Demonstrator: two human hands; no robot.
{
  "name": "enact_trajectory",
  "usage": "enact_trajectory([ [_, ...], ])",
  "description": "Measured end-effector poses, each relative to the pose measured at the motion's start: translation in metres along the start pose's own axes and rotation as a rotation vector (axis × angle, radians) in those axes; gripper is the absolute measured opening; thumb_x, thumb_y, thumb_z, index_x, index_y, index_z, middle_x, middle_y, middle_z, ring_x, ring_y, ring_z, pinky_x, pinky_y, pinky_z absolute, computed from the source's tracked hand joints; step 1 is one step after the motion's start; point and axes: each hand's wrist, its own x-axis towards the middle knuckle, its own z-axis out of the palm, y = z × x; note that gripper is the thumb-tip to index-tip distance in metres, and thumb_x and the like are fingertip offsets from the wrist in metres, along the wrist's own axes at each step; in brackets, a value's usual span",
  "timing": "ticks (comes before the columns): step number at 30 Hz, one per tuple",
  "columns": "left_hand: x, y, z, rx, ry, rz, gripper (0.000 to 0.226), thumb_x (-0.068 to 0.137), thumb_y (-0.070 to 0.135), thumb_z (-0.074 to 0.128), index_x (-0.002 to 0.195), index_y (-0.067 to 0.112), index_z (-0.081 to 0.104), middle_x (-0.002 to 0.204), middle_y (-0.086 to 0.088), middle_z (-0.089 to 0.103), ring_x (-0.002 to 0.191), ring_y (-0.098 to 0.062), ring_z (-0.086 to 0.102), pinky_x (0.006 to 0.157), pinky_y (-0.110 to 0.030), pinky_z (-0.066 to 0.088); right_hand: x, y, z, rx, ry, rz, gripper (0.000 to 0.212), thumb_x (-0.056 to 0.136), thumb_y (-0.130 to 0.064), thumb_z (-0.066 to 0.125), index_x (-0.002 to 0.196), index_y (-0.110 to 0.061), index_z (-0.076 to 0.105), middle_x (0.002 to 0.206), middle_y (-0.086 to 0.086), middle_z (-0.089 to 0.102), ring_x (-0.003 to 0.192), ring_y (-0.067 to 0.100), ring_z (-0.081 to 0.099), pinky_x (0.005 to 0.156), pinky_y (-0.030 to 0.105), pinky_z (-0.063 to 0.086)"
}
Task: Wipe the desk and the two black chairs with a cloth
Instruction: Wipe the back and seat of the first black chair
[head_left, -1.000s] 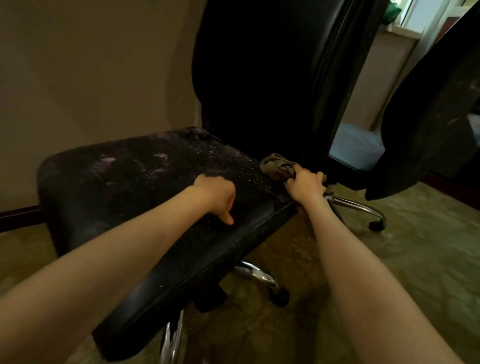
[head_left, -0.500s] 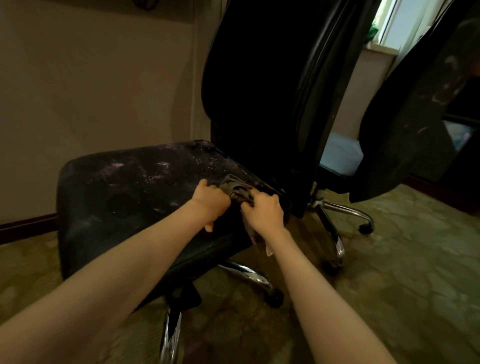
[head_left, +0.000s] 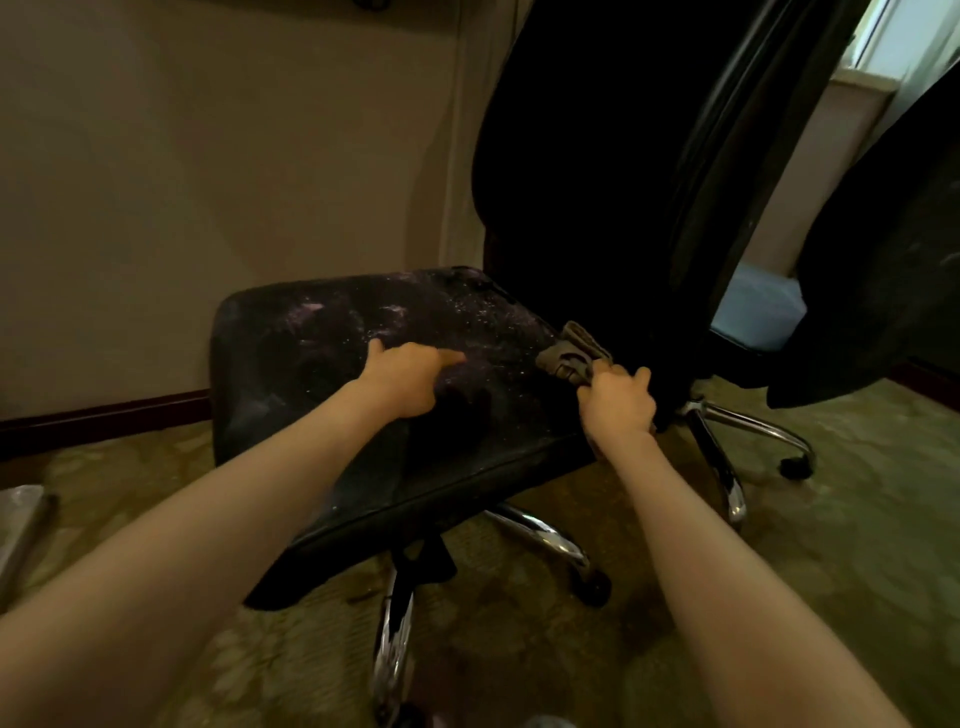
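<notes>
Two hands are on the nearer chair's seat (head_left: 322, 332), so the step in hand looks like the wipe of the first black chair. The desk is out of view. The right hand (head_left: 618, 402) has its fingers curled tight round the cloth (head_left: 571, 353), which is bunched in a wad at the seat's back right corner, just beside the foot of the backrest (head_left: 597, 156). The left hand (head_left: 410, 379) rests near the seat's middle and holds nothing. Its forefinger lies straight toward the cloth and its thumb is lifted, while the other fingers are tucked under and hidden. Both forearms reach forward and down, the left one crossing the front edge and the right one running along the right edge.

Pale specks and smears cover most of the seat, so by my judgement little of it is clean yet. The next move likely calls for flattening the wad and drawing it across toward the left edge — the left hand must give way or brace the seat, since the chair stands on castors. The second chair (head_left: 893, 260) waits at the right.
</notes>
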Motion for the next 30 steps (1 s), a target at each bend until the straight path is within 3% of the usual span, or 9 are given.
enact_trajectory([
  [1,-0.007,-0.010,0.001,-0.077,0.002,-0.030,0.056,0.089,0.011,0.050,0.140,0.033,0.040,0.127,0.002,0.056,0.118,-0.024,0.051,0.107,-0.050,0.026,0.000,0.001,-0.001,-0.001,-0.001,0.004,0.040,0.098,-0.027,0.043,0.134,-0.011,0.040,0.131,0.013,0.047,0.126,0.035,0.031,0.082,0.045,0.047],
  [3,-0.026,-0.033,0.005,-0.356,0.049,-0.123,0.042,0.088,0.006,0.050,0.126,0.024,0.055,0.111,0.000,0.065,0.090,-0.019,0.064,0.093,-0.038,0.048,0.001,-0.003,-0.003,-0.024,0.004,0.015,0.041,0.097,-0.029,0.045,0.134,-0.011,0.040,0.131,0.014,0.048,0.126,0.036,0.031,0.082,0.046,0.048],
  [5,-0.048,-0.048,0.008,-0.595,0.128,-0.225,0.043,0.087,-0.002,0.049,0.121,0.021,0.059,0.105,-0.002,0.066,0.073,-0.016,0.066,0.075,-0.027,0.054,0.001,-0.008,-0.005,-0.047,0.009,0.018,0.041,0.097,-0.029,0.047,0.133,-0.011,0.042,0.129,0.015,0.049,0.125,0.037,0.032,0.082,0.049,0.050],
  [9,-0.081,-0.070,0.021,-0.705,0.243,-0.325,0.063,0.080,-0.004,0.058,0.134,0.027,0.046,0.136,-0.005,0.045,0.120,-0.022,0.049,0.093,-0.030,0.047,-0.008,-0.027,-0.007,-0.041,0.036,0.019,0.038,0.096,-0.028,0.048,0.129,-0.009,0.048,0.125,0.016,0.052,0.125,0.037,0.033,0.082,0.049,0.050],
  [12,-0.103,-0.088,0.040,-0.730,0.331,-0.547,0.070,0.079,0.015,0.071,0.139,0.026,0.037,0.143,-0.012,0.032,0.129,-0.032,0.038,0.103,-0.039,0.036,-0.021,-0.053,-0.007,-0.048,0.024,-0.056,0.038,0.096,-0.029,0.048,0.129,-0.010,0.048,0.127,0.014,0.053,0.128,0.034,0.033,0.084,0.045,0.047],
  [13,-0.110,-0.092,0.047,-0.836,0.317,-0.656,0.075,0.079,0.020,0.073,0.142,0.023,0.032,0.145,-0.014,0.030,0.130,-0.033,0.035,0.105,-0.040,0.034,-0.027,-0.061,-0.007,-0.038,0.018,-0.077,0.038,0.096,-0.030,0.048,0.128,-0.010,0.049,0.127,0.014,0.053,0.128,0.034,0.033,0.085,0.044,0.047],
  [15,-0.115,-0.095,0.053,-1.180,0.299,-0.799,0.076,0.080,0.019,0.073,0.142,0.013,0.028,0.143,-0.014,0.037,0.129,-0.032,0.039,0.104,-0.041,0.034,-0.036,-0.074,-0.008,-0.007,0.021,-0.092,0.036,0.096,-0.030,0.048,0.126,-0.011,0.051,0.126,0.013,0.054,0.128,0.033,0.034,0.085,0.042,0.047],
  [17,-0.113,-0.100,0.058,-1.346,0.276,-0.862,0.074,0.080,0.016,0.073,0.139,0.009,0.030,0.140,-0.010,0.043,0.127,-0.031,0.043,0.103,-0.044,0.036,-0.045,-0.081,-0.011,0.036,0.020,-0.102,0.035,0.096,-0.030,0.048,0.126,-0.012,0.052,0.124,0.012,0.056,0.126,0.032,0.036,0.084,0.040,0.046],
  [30,-0.094,-0.135,0.094,-1.402,0.342,-0.847,0.082,0.059,0.030,0.087,0.129,0.014,0.047,0.121,-0.008,0.061,0.104,-0.026,0.062,0.090,-0.046,0.051,-0.129,-0.189,-0.023,0.406,-0.151,-0.446,0.036,0.093,-0.035,0.050,0.121,-0.012,0.057,0.120,0.011,0.059,0.117,0.031,0.046,0.088,0.037,0.044],
])
